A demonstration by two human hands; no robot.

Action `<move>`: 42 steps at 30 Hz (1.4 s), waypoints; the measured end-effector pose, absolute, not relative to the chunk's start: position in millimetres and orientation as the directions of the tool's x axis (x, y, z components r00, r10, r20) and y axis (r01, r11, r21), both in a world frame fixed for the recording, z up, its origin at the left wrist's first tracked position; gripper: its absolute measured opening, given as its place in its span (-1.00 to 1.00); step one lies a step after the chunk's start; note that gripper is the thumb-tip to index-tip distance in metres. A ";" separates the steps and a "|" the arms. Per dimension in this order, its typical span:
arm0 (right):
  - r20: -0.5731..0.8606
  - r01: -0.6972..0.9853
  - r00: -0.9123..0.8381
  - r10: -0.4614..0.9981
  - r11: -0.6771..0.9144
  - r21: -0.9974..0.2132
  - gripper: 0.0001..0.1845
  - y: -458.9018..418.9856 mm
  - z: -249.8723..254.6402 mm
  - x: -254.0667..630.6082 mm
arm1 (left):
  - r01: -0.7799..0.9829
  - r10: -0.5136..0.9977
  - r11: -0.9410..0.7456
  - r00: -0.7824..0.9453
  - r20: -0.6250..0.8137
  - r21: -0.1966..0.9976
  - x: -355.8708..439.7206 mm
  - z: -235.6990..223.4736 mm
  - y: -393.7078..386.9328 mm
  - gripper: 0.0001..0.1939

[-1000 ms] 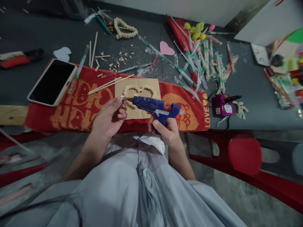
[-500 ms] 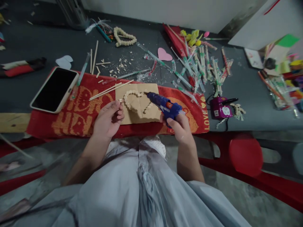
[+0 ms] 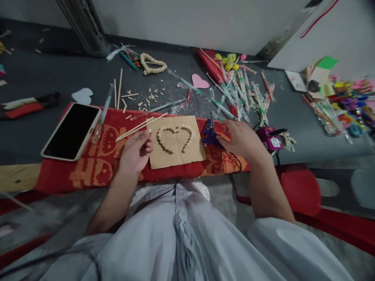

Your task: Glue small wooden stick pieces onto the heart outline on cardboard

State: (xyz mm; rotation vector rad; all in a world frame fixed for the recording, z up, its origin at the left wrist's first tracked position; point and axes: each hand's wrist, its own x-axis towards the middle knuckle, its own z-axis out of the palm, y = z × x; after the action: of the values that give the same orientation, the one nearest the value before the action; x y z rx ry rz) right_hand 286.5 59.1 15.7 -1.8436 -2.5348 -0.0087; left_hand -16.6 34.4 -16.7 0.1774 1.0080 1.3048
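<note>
While the left hand (image 3: 135, 152) is pinching a bit (image 3: 150, 131), the right hand (image 3: 243, 138) is resting, fingers loose, at the glue gun (image 3: 209, 134), grip unclear; the heart (image 3: 167, 127) is lying on the card (image 3: 158, 162), seemingly mid-gluing, likely needing that bit placed gently

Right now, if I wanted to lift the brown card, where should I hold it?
I'd take the brown card by its two near corners, coming from the near side. It lies flat on the red towel, and the heart outline leaves bare margin there. A crease runs down its middle, so holding only one side might let it fold.
</note>
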 end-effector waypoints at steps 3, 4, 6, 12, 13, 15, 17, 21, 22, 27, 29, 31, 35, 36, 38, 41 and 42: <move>0.087 0.930 -0.366 0.927 0.367 0.001 -0.67 81.2 28.7 257.7 | -0.730 0.862 0.310 -0.054 -0.504 0.609 -19.1 -21.0 33.7 -0.84; 0.098 0.911 -0.409 0.907 0.412 -0.010 -0.67 91.3 31.0 245.1 | -0.732 0.864 0.310 -0.049 -0.501 0.607 -19.7 -21.8 33.1 -0.83; 0.080 0.865 -0.498 0.864 0.501 -0.025 -0.69 114.6 31.6 218.1 | -0.731 0.862 0.317 -0.043 -0.505 0.605 -20.6 -23.1 31.8 -0.79; 0.016 0.760 -0.644 0.765 0.643 -0.093 -0.73 184.2 11.6 145.6 | -0.727 0.867 0.329 -0.021 -0.497 0.603 -22.6 -26.9 29.3 -0.73; -0.004 0.752 -0.655 0.756 0.651 -0.103 -0.72 192.4 7.5 136.5 | -0.727 0.870 0.326 -0.018 -0.492 0.604 -22.8 -27.3 29.0 -0.71; -0.033 0.739 -0.671 0.741 0.665 -0.110 -0.71 205.2 0.0 120.8 | -0.731 0.874 0.326 -0.008 -0.485 0.599 -23.1 -27.7 28.3 -0.66; -0.051 0.717 -0.696 0.716 0.688 -0.114 -0.70 214.0 -6.1 108.3 | -0.736 0.872 0.335 0.005 -0.490 0.588 -23.3 -27.7 27.6 -0.61; -0.063 0.694 -0.719 0.692 0.711 -0.116 -0.67 224.0 -13.7 92.4 | -0.737 0.864 0.350 0.016 -0.503 0.578 -23.9 -27.3 26.5 -0.60; -0.067 0.694 -0.720 0.691 0.712 -0.112 -0.67 225.4 -14.7 90.0 | -0.737 0.863 0.351 0.016 -0.505 0.577 -24.0 -27.4 26.4 -0.61; -0.095 0.684 -0.729 0.678 0.724 -0.088 -0.65 229.3 -17.0 85.0 | -0.738 0.862 0.359 0.026 -0.506 0.572 -24.3 -28.5 26.3 -0.61; -0.106 0.682 -0.731 0.674 0.726 -0.086 -0.65 229.8 -16.8 84.9 | -0.737 0.862 0.357 0.024 -0.506 0.574 -24.2 -29.2 26.5 -0.60; -0.109 0.674 -0.739 0.665 0.734 -0.089 -0.65 229.6 -15.9 85.5 | -0.738 0.863 0.354 0.021 -0.504 0.574 -23.8 -29.7 26.7 -0.59; -0.106 0.637 -0.770 0.629 0.767 -0.079 -0.63 227.3 -12.3 87.3 | -0.742 0.863 0.353 0.023 -0.505 0.570 -23.1 -30.3 26.8 -0.59; -0.108 0.623 -0.781 0.615 0.778 -0.076 -0.63 226.6 -11.3 87.6 | -0.744 0.862 0.352 0.022 -0.506 0.568 -23.1 -30.4 26.7 -0.57; -0.115 0.599 -0.799 0.590 0.797 -0.073 -0.63 225.3 -9.8 87.9 | -0.745 0.862 0.351 0.021 -0.506 0.567 -23.3 -30.8 26.3 -0.55; -0.123 0.580 -0.813 0.570 0.811 -0.074 -0.65 224.5 -8.9 87.3 | -0.744 0.868 0.348 0.025 -0.496 0.571 -24.0 -31.5 25.7 -0.56; -0.130 0.576 -0.815 0.565 0.814 -0.075 -0.66 224.4 -8.8 86.9 | -0.743 0.870 0.348 0.028 -0.493 0.572 -24.2 -31.7 25.6 -0.57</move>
State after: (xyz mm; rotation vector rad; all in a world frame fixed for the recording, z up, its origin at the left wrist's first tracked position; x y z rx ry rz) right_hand 86.9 224.4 -8.8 -0.9736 -3.0883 0.1794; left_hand -24.2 25.6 -31.7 0.1721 0.9033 1.2543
